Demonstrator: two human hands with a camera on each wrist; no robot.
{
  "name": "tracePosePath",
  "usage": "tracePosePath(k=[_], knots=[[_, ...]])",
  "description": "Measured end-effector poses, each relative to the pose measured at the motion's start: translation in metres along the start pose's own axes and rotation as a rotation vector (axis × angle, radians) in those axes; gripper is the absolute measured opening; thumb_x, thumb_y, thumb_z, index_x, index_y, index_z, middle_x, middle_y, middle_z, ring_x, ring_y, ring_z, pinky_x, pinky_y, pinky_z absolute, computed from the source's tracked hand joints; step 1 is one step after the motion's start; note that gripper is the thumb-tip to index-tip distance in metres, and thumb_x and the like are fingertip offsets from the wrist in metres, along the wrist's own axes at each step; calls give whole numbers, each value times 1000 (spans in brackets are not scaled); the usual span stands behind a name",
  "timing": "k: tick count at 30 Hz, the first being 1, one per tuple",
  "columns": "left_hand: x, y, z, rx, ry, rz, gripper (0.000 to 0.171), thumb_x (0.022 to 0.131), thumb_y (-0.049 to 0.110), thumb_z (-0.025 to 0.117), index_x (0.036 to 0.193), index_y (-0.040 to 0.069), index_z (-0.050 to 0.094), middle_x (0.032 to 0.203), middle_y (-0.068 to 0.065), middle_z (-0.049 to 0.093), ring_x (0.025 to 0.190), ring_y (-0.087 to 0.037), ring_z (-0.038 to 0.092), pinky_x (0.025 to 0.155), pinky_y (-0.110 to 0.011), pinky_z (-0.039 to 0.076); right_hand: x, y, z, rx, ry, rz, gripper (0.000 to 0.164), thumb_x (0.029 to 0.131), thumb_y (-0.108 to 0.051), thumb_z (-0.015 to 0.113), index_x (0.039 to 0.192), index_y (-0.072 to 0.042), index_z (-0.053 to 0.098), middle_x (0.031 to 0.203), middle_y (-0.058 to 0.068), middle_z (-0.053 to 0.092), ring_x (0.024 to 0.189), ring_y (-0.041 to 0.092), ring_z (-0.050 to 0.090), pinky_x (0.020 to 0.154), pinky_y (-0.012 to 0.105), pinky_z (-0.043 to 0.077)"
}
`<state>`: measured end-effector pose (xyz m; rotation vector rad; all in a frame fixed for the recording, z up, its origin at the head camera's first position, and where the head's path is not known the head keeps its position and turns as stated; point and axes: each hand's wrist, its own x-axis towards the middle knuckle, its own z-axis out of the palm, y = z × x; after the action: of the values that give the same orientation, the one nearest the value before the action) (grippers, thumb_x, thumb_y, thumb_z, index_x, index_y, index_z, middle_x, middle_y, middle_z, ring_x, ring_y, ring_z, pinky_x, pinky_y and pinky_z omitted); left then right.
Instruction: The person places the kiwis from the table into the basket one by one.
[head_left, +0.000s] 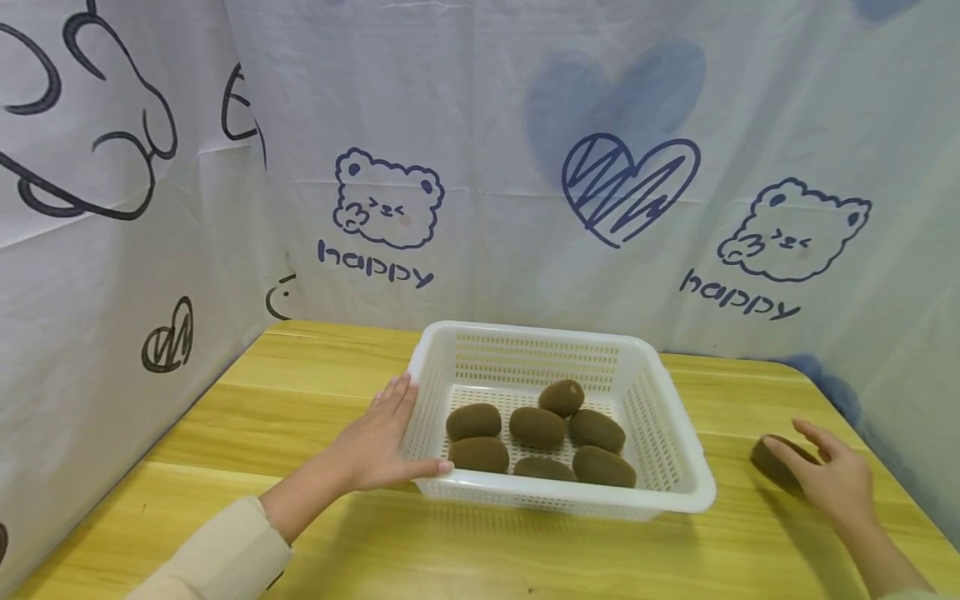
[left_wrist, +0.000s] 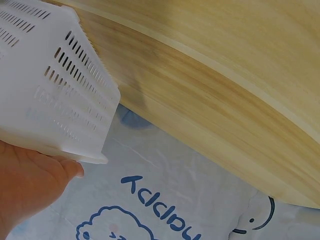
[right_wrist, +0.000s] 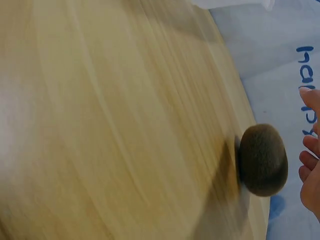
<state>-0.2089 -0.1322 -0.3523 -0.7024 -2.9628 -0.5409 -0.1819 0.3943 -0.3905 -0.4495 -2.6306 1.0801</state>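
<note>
A white plastic basket [head_left: 570, 492] with slotted walls holds several brown kiwis [head_left: 537, 427] on its floor. My left hand [head_left: 382, 442] rests at its near left corner, fingers straight along the left rim and thumb on the front rim. In the left wrist view the hand [left_wrist: 37, 182] lies against the rim of the basket [left_wrist: 75, 100]. To the right of the basket, a single kiwi [head_left: 776, 467] lies on the table. Over it is my right hand [head_left: 836, 483], thumb and fingers spread; the right wrist view shows a gap between the fingers and the kiwi [right_wrist: 263, 160].
The wooden table [head_left: 315, 400] has light yellow grain and a rounded far right corner. Behind and to the left hangs a pale cloth [head_left: 495, 250] printed with bears, hearts and the word "happy". Beyond the lone kiwi is the table's right edge.
</note>
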Motion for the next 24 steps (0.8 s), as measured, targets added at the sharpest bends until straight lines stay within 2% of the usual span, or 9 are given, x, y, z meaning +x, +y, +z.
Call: tracePosePath(k=[8,14,20,24], knots=[[0,0,1,3,2,2,113,72,70,57,145,-7,19,153,-25,10,142,-41,12,115,-51,20,8,20,-9,-87,-101,-10,80,90,-48,53,143,5,24,141,39,24,122,60,27,93,66,33],[1,-1,2,8,2,5,113,72,71,56,145,-7,18,153,-24,10,142,-40,11,115,-50,20,11,30,-14,-197,-183,-40,82,91,-48,50,142,9,20,138,42,24,117,59,31,87,64,38],[1,-2,2,8,-1,3,114,72,71,57,145,-7,18,154,-24,9,142,-40,11,115,-50,19,13,36,-17,-241,-277,-33,85,92,-49,50,142,10,15,137,44,18,115,61,29,87,65,38],[1,-1,2,3,-4,1,114,72,71,57,145,-7,18,154,-24,9,142,-40,11,115,-50,19,15,38,-18,-257,-301,-18,86,91,-49,50,141,11,15,137,45,17,115,63,28,88,67,36]])
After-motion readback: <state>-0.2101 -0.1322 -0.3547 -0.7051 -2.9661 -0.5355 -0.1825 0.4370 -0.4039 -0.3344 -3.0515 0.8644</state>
